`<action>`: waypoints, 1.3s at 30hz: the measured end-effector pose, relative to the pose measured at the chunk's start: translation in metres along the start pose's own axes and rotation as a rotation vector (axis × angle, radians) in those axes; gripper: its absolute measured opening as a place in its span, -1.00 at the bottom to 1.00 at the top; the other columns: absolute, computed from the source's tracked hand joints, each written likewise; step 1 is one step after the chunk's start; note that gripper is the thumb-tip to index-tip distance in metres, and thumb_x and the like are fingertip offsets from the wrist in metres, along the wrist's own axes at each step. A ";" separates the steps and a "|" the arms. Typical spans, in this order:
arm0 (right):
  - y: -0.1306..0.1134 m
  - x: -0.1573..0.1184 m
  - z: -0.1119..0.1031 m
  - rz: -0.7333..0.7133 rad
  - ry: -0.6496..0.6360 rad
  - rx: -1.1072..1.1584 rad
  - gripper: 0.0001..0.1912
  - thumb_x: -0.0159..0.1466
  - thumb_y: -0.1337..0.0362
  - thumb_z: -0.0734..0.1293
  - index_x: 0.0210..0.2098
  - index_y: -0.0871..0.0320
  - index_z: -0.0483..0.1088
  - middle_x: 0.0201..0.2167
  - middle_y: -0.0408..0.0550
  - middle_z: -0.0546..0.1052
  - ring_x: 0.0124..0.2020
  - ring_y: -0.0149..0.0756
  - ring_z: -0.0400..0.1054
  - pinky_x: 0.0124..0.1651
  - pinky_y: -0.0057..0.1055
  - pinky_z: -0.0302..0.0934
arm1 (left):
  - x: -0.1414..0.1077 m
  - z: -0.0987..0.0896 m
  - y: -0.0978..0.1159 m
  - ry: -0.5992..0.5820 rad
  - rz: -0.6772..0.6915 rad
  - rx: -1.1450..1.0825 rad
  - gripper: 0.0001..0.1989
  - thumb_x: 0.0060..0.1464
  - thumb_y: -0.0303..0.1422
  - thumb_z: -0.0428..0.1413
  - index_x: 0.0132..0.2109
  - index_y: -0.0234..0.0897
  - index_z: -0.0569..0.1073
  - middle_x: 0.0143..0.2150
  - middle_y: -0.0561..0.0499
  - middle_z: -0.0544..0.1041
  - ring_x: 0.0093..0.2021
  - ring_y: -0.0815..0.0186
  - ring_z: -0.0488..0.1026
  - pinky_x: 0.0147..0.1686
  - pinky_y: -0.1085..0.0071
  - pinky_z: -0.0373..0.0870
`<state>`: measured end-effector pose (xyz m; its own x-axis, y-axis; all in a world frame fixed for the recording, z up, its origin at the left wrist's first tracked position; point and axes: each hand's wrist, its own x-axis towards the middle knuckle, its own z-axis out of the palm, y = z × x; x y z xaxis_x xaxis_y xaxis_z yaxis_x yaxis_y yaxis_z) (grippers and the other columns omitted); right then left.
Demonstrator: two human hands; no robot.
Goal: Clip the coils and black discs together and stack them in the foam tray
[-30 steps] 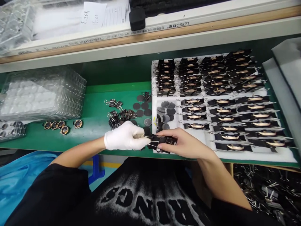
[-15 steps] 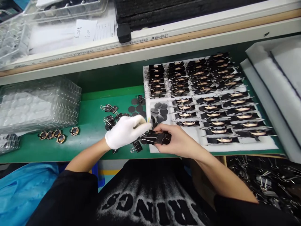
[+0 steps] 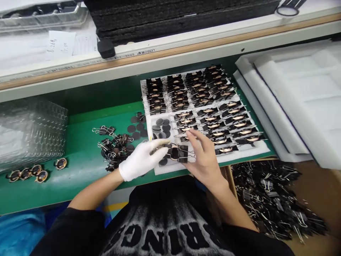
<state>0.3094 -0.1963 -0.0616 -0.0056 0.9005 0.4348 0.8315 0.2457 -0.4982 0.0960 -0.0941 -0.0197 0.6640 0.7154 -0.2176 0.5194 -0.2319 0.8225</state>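
Observation:
My left hand (image 3: 145, 157), in a white glove, has its thumb and fingers closed on a round gold-rimmed piece (image 3: 174, 152) over the front edge of a white foam tray (image 3: 170, 168). A black binder clip (image 3: 182, 153) sits on the right side of this piece, its wire handles pointing right. My bare right hand (image 3: 204, 158) is around that end, thumb and fingers spread apart. Beside the gloved fingers lie dark round discs (image 3: 165, 128) in a tray compartment. Rows of clipped gold-rimmed pieces (image 3: 213, 126) fill other compartments.
Loose binder clips (image 3: 114, 149) and black discs (image 3: 135, 128) lie on the green bench (image 3: 85, 167). Several gold-rimmed pieces (image 3: 36, 170) sit left, before stacked clear plastic trays (image 3: 34, 131). White foam trays (image 3: 290, 106) lean at right, above a box of binder clips (image 3: 274, 199).
The view has shifted to the right. My right hand has gone from gripping the clipped piece to spread fingers around its right end. My left hand still holds the piece.

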 end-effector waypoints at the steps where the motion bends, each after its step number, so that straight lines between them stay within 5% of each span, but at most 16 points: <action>1: 0.003 -0.008 -0.004 0.101 -0.055 0.128 -0.08 0.30 0.22 0.49 0.50 -0.03 -0.02 0.33 0.21 0.33 0.24 0.10 0.35 0.19 0.06 0.31 | 0.001 0.004 -0.001 0.018 -0.002 0.010 -0.61 0.35 -0.20 0.03 0.20 -0.23 0.50 0.11 -0.01 0.63 0.01 0.25 0.59 0.02 0.38 0.51; 4: 0.012 -0.033 -0.013 0.342 -0.127 0.444 -0.08 0.24 0.14 0.55 0.46 -0.07 0.07 0.23 0.11 0.44 -0.01 -0.09 0.50 0.05 -0.11 0.46 | 0.004 0.019 -0.003 0.050 0.026 0.045 -0.55 0.36 -0.20 0.04 0.30 -0.22 0.42 0.24 -0.04 0.56 0.13 0.21 0.55 0.09 0.34 0.51; 7: 0.023 -0.050 -0.016 0.431 0.012 0.461 -0.38 0.34 0.20 0.46 0.34 -0.01 0.25 0.14 0.10 0.50 -0.07 -0.13 0.52 0.01 -0.14 0.49 | 0.008 0.037 -0.001 0.028 0.183 0.181 -0.58 0.35 -0.22 0.08 0.29 -0.15 0.40 0.20 -0.03 0.58 0.11 0.22 0.55 0.10 0.31 0.48; 11: 0.037 -0.058 -0.010 0.353 0.286 -0.017 -0.51 0.34 0.16 0.46 0.21 0.06 0.38 0.09 0.16 0.49 0.11 0.04 0.43 0.18 0.07 0.33 | 0.023 0.066 0.005 0.102 0.325 0.562 -0.71 0.33 -0.26 0.11 0.15 -0.17 0.49 -0.04 -0.06 0.64 -0.01 0.12 0.54 0.02 0.16 0.42; 15: 0.041 -0.060 0.002 0.432 0.426 -0.319 -0.57 0.34 0.10 0.46 0.14 0.12 0.45 -0.01 0.15 0.46 0.05 0.07 0.37 0.10 0.04 0.26 | 0.039 0.091 0.008 0.229 0.339 0.758 -0.73 0.34 -0.36 0.08 0.13 -0.20 0.49 -0.10 -0.07 0.65 -0.05 0.11 0.55 -0.08 0.14 0.33; 27: 0.041 -0.057 0.010 0.581 0.365 -0.315 -0.60 0.35 0.00 0.40 0.07 0.10 0.50 0.04 0.16 0.39 0.06 0.13 0.22 0.00 0.00 0.12 | 0.042 0.097 0.006 0.266 0.359 0.957 -0.73 0.36 -0.39 0.05 0.14 -0.27 0.47 -0.11 -0.10 0.65 -0.09 0.12 0.55 -0.12 0.12 0.26; 39: 0.043 -0.056 0.012 0.568 0.339 -0.291 -0.61 0.34 0.02 0.41 0.07 0.09 0.51 0.07 0.16 0.36 0.09 0.13 0.19 0.05 0.03 0.11 | 0.048 0.112 0.007 0.334 0.359 0.890 -0.75 0.38 -0.38 0.03 0.10 -0.25 0.50 -0.14 -0.08 0.63 -0.13 0.13 0.53 -0.13 0.15 0.29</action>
<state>0.3389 -0.2323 -0.1161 0.6050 0.6884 0.4002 0.7692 -0.3756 -0.5169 0.1920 -0.1348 -0.0831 0.7460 0.6228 0.2356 0.6212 -0.7784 0.0908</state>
